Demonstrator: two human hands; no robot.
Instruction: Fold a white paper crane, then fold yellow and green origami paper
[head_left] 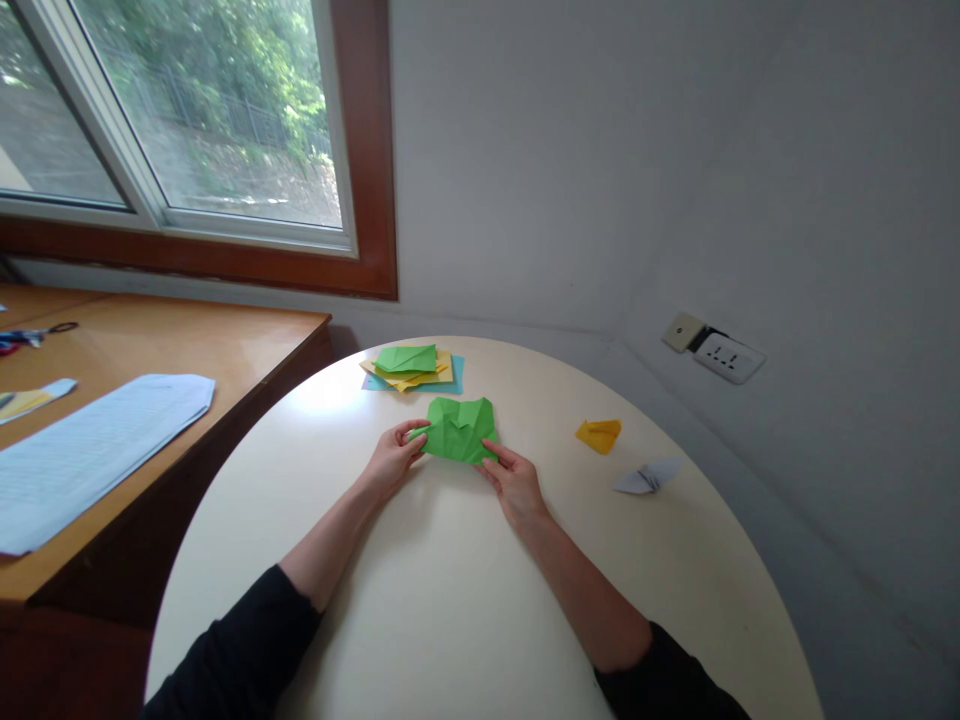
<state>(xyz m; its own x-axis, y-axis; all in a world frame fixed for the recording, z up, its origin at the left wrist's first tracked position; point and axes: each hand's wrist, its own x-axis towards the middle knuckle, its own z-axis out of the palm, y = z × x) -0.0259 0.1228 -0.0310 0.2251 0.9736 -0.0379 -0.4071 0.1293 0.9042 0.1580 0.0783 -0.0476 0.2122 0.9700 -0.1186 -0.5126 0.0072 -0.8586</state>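
A creased sheet of green paper (459,432) is held up between my two hands over the white round table (450,620). My left hand (395,458) pinches its left edge, thumb on the near face. At the lower right corner, my right hand (517,485) grips the sheet between thumb and fingers. Fold lines cross the paper, and its top edge dips in the middle. Just behind it lies a stack of coloured paper (457,375), with a folded green piece (406,358) on top of yellow and blue sheets.
To the right on the table sit a folded yellow paper piece (600,436) and a folded white paper piece (646,478). A wooden desk (255,345) at left bears printed sheets (105,450) and scissors (45,333). A wall socket (727,357) is at right, beyond the table edge.
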